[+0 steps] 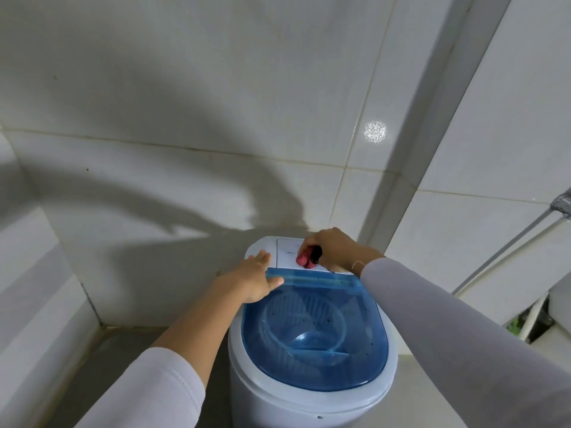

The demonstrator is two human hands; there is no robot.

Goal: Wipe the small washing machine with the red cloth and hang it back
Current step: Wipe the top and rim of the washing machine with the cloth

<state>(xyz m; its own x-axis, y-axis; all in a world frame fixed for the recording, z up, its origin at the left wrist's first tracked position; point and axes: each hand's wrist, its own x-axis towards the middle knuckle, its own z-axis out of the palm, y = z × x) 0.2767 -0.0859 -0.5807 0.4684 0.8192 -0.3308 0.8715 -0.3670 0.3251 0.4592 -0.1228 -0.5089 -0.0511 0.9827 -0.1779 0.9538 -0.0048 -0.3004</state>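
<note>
Bunched red cloth [304,259] sits on our small white round washing machine's [312,396] rear panel, gripped in our curled right hand [330,247]; our left hand [253,281] rests flat, fingers straight, beside the translucent blue lid [312,329].

We are pressing the bunched red cloth [305,258] onto the washing machine [312,393]'s white panel with our right hand [329,247], while our left hand [251,281] is resting flat on its blue lid [312,332].
</note>
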